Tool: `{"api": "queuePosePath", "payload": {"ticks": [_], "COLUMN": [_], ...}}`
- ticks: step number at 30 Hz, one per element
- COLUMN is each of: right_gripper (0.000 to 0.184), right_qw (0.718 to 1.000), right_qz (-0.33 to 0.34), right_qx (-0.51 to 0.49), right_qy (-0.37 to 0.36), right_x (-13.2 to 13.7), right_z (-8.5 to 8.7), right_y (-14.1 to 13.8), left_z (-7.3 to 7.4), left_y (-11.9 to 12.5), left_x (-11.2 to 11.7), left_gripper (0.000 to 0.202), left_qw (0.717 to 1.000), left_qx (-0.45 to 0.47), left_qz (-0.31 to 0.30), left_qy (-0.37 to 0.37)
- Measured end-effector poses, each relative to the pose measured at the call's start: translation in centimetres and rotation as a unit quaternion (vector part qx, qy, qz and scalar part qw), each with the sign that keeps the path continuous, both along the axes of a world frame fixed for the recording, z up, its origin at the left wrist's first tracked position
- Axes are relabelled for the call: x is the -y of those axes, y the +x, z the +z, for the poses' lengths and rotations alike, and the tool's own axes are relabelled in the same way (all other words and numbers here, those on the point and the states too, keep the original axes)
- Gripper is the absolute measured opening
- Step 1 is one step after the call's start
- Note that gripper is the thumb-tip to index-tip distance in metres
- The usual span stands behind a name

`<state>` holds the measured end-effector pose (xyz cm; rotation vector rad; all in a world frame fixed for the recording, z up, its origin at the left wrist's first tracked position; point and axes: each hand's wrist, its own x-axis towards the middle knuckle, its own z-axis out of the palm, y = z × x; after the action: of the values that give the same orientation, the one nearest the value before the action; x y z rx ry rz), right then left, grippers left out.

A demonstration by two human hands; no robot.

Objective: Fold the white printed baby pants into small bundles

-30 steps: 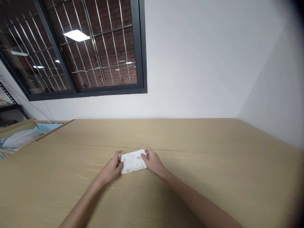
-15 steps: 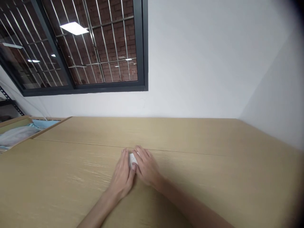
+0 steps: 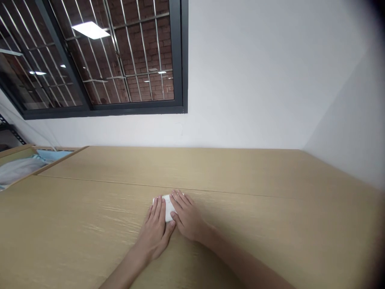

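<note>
A small white sheet (image 3: 169, 210), which looks like a folded tissue or paper, lies flat on the tan wood-look surface (image 3: 255, 224). My left hand (image 3: 157, 226) rests palm down over its left part, fingers stretched out, with one corner showing past the fingertips. Over the right part lies my right hand (image 3: 187, 216), its fingers also extended and flat. The two thumbs come close together at the sheet's lower edge. Both hands cover the sides of the sheet, leaving its middle in sight.
A thin seam (image 3: 120, 182) crosses the surface just beyond my fingertips. At the far left is an open wooden bin (image 3: 61, 160) with a pale, bag-like bundle in it. Behind stands a white wall (image 3: 240, 80) with a dark-framed barred window (image 3: 132, 110).
My hands have spread slightly apart and lie flatter, so more of the white sheet shows between them. The camera view has shifted a little.
</note>
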<state>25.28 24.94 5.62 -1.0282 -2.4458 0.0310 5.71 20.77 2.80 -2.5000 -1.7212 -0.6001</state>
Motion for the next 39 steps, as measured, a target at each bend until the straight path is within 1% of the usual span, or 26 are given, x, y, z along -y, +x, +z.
{"api": "queuePosePath", "payload": {"ticks": [3,6,8,10,13,17,19,21,24,27,30,32,34,37,39], "right_gripper": [0.057,0.057,0.057,0.057,0.051,0.046,0.045,0.046,0.056,0.064,0.064,0.060,0.049,0.031,0.029], "right_qw": [1.000,1.000,1.000,0.999,0.998,0.998,0.998,0.998,0.998,0.997,0.994,0.992,0.990,0.982,0.972], "right_qz": [0.003,0.004,-0.009,-0.026,-0.024,0.012,0.014,0.010,0.016,0.024,0.022,0.021,0.020,0.015,0.009], "right_qx": [-0.005,-0.009,-0.018,-0.032,-0.051,-0.062,-0.061,-0.055,-0.041,-0.055,-0.093,-0.116,-0.139,-0.186,-0.233], "right_qy": [0.000,0.001,0.010,0.025,0.023,-0.010,-0.022,-0.029,-0.037,-0.049,-0.049,-0.037,-0.020,0.013,0.010], "right_x": [0.0,0.1,0.3,0.5,0.9,1.2,1.2,1.2,1.1,0.8,0.4,0.2,0.1,0.4,0.7], "right_z": [0.1,0.2,0.3,0.6,1.1,1.6,1.6,1.6,1.6,1.5,1.2,1.1,1.0,1.2,1.4], "right_y": [0.8,1.2,1.2,1.3,1.3,1.3,1.2,1.2,1.5,1.7,1.8,1.8,1.8,1.8,1.7], "left_z": [-0.3,-1.0,-1.3,-1.3,-0.2,2.0,2.6,2.7,2.5,2.4,2.6,2.8,3.3,4.5,5.4], "left_y": [-0.9,-1.6,-1.8,-1.9,-1.8,-1.6,-1.5,-1.4,-1.3,-1.2,-1.3,-1.3,-1.5,-1.9,-2.0], "left_x": [0.3,0.5,0.5,0.5,0.6,0.9,1.2,1.3,1.2,0.9,0.4,0.2,0.0,0.2,0.6], "left_gripper": [0.076,0.078,0.081,0.083,0.078,0.055,0.050,0.053,0.059,0.055,0.050,0.046,0.038,0.029,0.026], "left_qw": [1.000,1.000,1.000,0.999,0.999,0.998,0.999,0.999,0.999,0.999,0.999,0.997,0.995,0.992,0.989], "left_qx": [-0.004,-0.005,-0.004,0.004,0.024,0.027,0.016,-0.001,-0.017,-0.005,0.028,0.053,0.079,0.115,0.139], "left_qz": [0.005,0.010,0.016,0.016,-0.001,-0.036,-0.040,-0.041,-0.038,-0.032,-0.031,-0.031,-0.040,-0.046,-0.037], "left_qy": [0.002,0.014,0.022,0.031,0.042,0.033,0.019,0.011,0.011,0.019,0.030,0.037,0.039,0.036,0.033]}}
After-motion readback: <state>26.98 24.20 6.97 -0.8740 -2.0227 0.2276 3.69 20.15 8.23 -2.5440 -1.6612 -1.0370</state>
